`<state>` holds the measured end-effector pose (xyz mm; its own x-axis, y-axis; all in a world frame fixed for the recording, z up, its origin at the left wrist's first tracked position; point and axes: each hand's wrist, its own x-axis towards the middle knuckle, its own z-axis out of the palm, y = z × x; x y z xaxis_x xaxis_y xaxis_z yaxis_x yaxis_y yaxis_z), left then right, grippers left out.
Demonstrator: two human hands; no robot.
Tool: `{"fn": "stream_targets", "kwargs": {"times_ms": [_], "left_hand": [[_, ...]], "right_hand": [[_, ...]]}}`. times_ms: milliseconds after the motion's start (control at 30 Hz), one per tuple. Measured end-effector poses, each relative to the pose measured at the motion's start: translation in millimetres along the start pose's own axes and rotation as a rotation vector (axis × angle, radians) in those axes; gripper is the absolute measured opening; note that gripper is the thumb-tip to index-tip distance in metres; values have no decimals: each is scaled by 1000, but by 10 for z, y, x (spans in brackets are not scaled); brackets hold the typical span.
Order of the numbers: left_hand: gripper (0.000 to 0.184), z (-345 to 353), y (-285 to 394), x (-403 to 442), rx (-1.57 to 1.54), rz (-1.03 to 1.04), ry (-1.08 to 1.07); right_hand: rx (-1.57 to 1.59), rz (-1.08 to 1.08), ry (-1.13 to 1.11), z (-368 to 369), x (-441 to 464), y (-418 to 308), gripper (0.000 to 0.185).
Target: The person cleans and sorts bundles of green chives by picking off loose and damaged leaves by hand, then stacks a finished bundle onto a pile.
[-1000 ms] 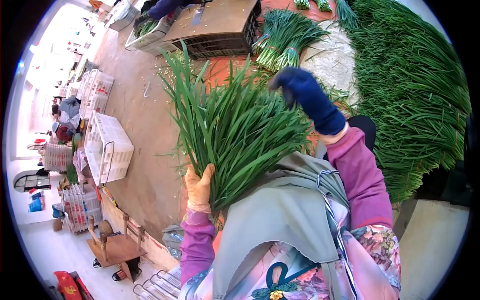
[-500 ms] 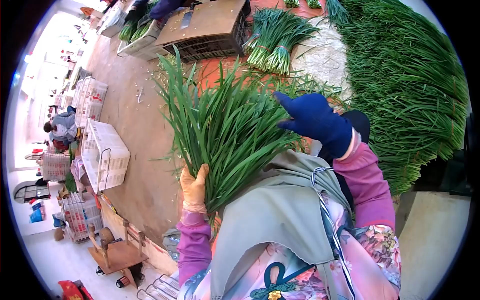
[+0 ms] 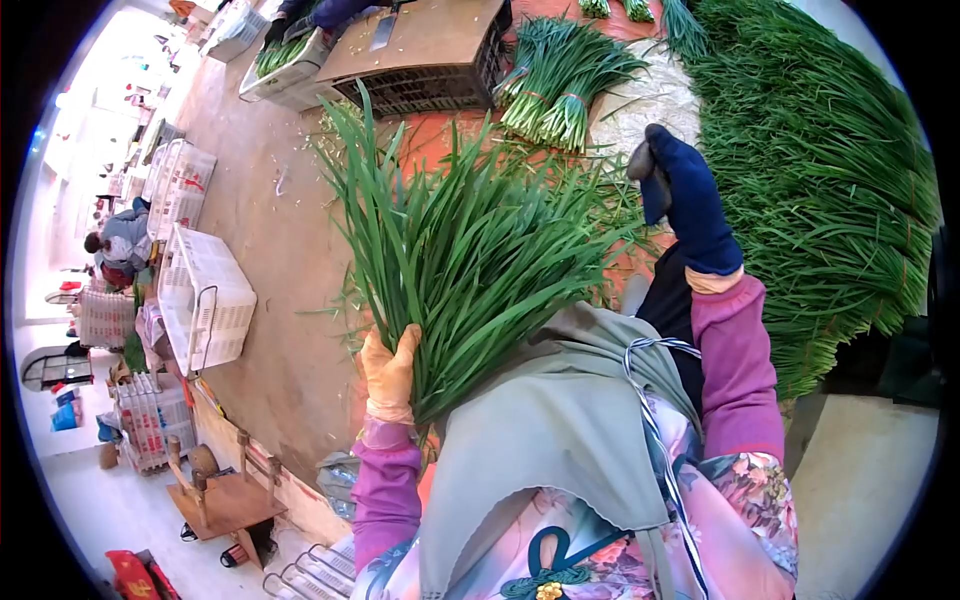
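My left hand (image 3: pixel 388 375), in a yellowish-orange glove, is closed around the lower part of a big loose bunch of garlic chives (image 3: pixel 470 255). The long green leaves fan up and to the right across the grey apron (image 3: pixel 540 430) on my lap. My right hand (image 3: pixel 690 195), in a dark blue glove with darker fingertips, is raised to the right of the bunch, apart from it. Its fingers are bent and pressed together; whatever may be between them is hidden. Loose green leaves (image 3: pixel 610 190) lie scattered on the orange-red sheet beside that hand.
A large heap of chives (image 3: pixel 810 180) fills the right side. Banded bundles (image 3: pixel 560 95) lie ahead, by a dark crate topped with cardboard (image 3: pixel 415 50). White crates (image 3: pixel 210 300) and a wooden stool (image 3: pixel 228 505) stand left. Other people work at the far left and top.
My right hand has moved away from the leaves, to the right and upward, and its outstretched fingers have drawn together. The left hand still grips the bunch in nearly the same place.
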<state>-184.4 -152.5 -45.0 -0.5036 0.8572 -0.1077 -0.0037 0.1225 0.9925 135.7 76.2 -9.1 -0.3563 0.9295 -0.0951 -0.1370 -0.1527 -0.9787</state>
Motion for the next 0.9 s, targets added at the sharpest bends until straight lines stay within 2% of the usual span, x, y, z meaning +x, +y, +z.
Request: {"fn": "stream_targets", "kwargs": {"times_ms": [33, 100, 133, 200, 333, 400, 433, 467, 567, 600, 700, 767, 800, 867, 900], "left_hand": [[27, 23, 8, -6, -31, -4, 27], [26, 17, 0, -7, -53, -19, 22], [26, 13, 3, -9, -65, -29, 12], [26, 37, 31, -10, -59, -38, 4], [25, 57, 16, 7, -14, -29, 18], [25, 44, 0, -7, 13, -21, 15], [24, 34, -3, -18, 22, -17, 7], [24, 28, 0, -21, 33, -12, -1], [28, 57, 56, -27, 9, -43, -1], [28, 53, 53, -25, 9, -42, -1], [28, 54, 37, -13, 14, -46, 1], [27, 75, 41, -16, -12, -46, 21], [27, 86, 46, -18, -12, -47, 25], [25, 98, 75, -17, 54, -24, 13], [25, 108, 93, -24, 55, -23, 22]], "right_hand": [[-7, 3, -3, 5, -31, -34, 33], [-308, -11, -102, 49, -148, -109, 26], [-392, 171, -108, 186, -227, -244, 38], [-533, 260, -288, 225, -287, -183, 52], [-534, 287, -372, 451, -308, -18, 57], [-431, 310, -364, 550, -298, 12, 57], [-582, 126, -296, 582, -270, 123, 49], [-579, 123, -296, 581, -253, 167, 49], [-368, 383, -328, 574, -179, 230, 33], [-368, 383, -328, 560, -173, 264, 33], [-338, 275, -337, 506, -150, 401, 26], [-651, -358, -358, 458, -117, 512, 22], [-650, -358, -362, 420, -113, 510, 22], [-1174, -585, -281, 325, -107, 476, 16], [-794, -603, -206, 117, 84, 641, 14]]}}
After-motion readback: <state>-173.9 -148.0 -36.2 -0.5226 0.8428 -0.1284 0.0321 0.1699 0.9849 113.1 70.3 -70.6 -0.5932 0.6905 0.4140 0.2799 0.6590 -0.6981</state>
